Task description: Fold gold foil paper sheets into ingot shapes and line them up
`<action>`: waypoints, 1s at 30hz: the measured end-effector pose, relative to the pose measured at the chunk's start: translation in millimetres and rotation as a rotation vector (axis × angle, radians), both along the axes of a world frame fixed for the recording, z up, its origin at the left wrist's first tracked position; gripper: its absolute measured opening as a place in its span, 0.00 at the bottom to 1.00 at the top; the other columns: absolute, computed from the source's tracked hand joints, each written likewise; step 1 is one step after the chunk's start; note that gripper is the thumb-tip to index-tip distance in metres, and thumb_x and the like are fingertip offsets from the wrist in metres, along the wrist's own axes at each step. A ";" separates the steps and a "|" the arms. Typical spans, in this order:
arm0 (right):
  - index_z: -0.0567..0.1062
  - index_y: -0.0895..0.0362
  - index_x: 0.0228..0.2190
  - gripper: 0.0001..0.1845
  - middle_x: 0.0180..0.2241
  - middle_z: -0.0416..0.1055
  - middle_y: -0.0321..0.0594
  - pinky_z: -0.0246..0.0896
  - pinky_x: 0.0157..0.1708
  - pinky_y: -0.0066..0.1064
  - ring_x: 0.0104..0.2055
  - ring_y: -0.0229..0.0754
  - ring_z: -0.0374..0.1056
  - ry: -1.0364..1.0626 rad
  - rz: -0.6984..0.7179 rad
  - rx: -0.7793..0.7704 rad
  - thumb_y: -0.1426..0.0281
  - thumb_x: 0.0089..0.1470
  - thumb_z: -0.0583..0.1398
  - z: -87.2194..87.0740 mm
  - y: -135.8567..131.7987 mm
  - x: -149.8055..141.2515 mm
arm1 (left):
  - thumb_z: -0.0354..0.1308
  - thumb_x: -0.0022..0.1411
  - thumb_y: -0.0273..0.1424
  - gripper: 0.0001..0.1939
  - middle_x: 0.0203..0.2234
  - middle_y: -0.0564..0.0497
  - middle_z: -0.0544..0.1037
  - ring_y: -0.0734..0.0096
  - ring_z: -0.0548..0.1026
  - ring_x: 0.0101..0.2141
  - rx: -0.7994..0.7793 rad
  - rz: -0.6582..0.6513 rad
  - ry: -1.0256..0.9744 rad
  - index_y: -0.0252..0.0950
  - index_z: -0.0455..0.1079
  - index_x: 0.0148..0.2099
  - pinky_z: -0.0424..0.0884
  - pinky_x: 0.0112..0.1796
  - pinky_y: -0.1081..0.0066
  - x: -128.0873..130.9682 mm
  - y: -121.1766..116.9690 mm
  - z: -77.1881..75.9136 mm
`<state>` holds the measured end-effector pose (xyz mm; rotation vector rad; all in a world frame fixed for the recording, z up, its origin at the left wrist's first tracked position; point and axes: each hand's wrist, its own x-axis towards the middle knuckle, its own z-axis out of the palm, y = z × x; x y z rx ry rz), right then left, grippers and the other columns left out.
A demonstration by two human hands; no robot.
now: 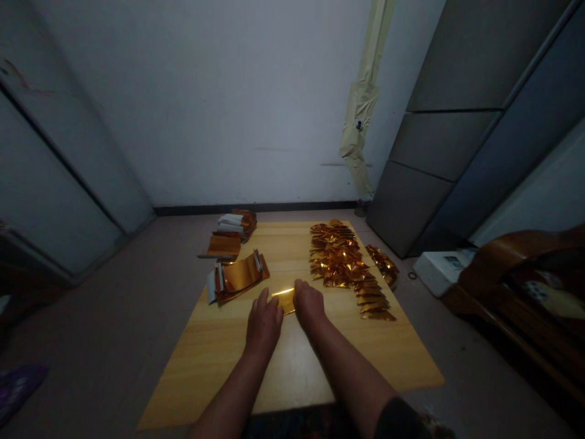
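Observation:
A small folded sheet of gold foil paper (286,300) lies on the wooden table between my hands. My left hand (265,320) grips its left end, thumb at the near corner and fingers beyond it. At the right end, the curled fingers of my right hand (309,303) hold the paper down; their tips are partly hidden. Left of my hands is a stack of curved gold foil sheets (242,274). On the right, rows of folded gold foil pieces (338,256) lie overlapping, with several (372,299) in a line toward me.
More foil sheets (223,245) and a grey-white bundle (231,223) sit at the table's (297,378) back left corner. Other folded foil pieces (382,263) are beyond its right edge. A white box (439,271) and a wooden seat (516,286) stand to the right, near a grey fridge (425,158).

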<state>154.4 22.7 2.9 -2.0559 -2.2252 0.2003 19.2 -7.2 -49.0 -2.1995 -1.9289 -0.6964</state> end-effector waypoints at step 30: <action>0.66 0.56 0.44 0.08 0.42 0.70 0.45 0.64 0.34 0.28 0.39 0.41 0.73 -0.025 -0.018 0.039 0.71 0.63 0.52 0.2 -1.8 -1.3 | 0.53 0.62 0.29 0.13 0.54 0.40 0.70 0.56 0.70 0.50 -0.012 -0.001 -0.079 0.35 0.74 0.47 0.70 0.50 0.57 -0.1 1.8 -2.6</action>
